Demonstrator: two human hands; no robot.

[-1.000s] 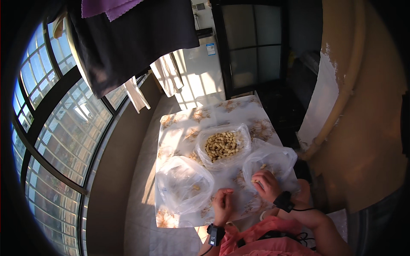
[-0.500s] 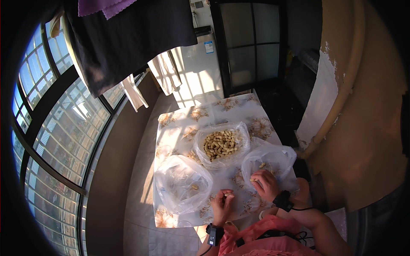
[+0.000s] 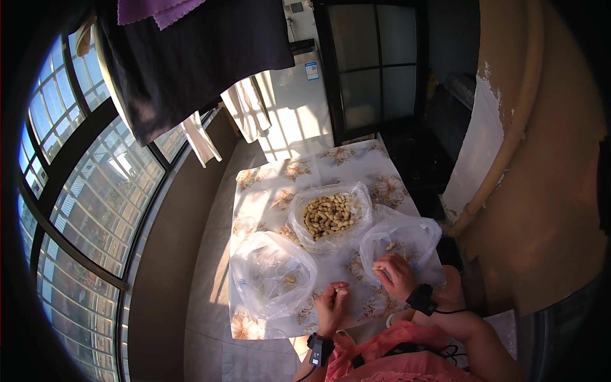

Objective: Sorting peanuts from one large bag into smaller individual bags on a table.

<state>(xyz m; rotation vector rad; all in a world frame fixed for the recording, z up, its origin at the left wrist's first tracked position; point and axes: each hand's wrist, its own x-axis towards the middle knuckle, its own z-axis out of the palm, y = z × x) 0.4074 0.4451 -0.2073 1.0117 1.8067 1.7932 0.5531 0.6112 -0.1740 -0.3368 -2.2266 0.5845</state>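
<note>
My right hand [image 3: 396, 275] is pinched at the near edge of the right clear plastic bag [image 3: 425, 230], with a small tan piece of peanut shell [image 3: 377, 268] at its fingertips. A few tan peanut bits [image 3: 391, 246] lie inside that bag. My left hand [image 3: 331, 304] is closed near the table's front edge, thumb against fingers; what it holds, if anything, is too small to make out. Beyond both hands, unshelled peanuts [image 3: 328, 214] fill a bag-lined container [image 3: 361, 202]. In the left clear plastic bag [image 3: 258, 251] sits a small tan piece [image 3: 290, 279].
A flowered cloth covers the table [image 3: 264, 173]. Dark and white clothes [image 3: 203, 57] hang at the upper left beside a barred window [image 3: 95, 191]. A pale fridge [image 3: 299, 108] and a dark-framed glass door [image 3: 375, 63] stand beyond; a pipe [image 3: 519, 127] runs along the right wall.
The pale bit seen at my left fingertips is now mostly hidden as thumb and fingers shift slightly. My right hand and the bags stay almost in place.
</note>
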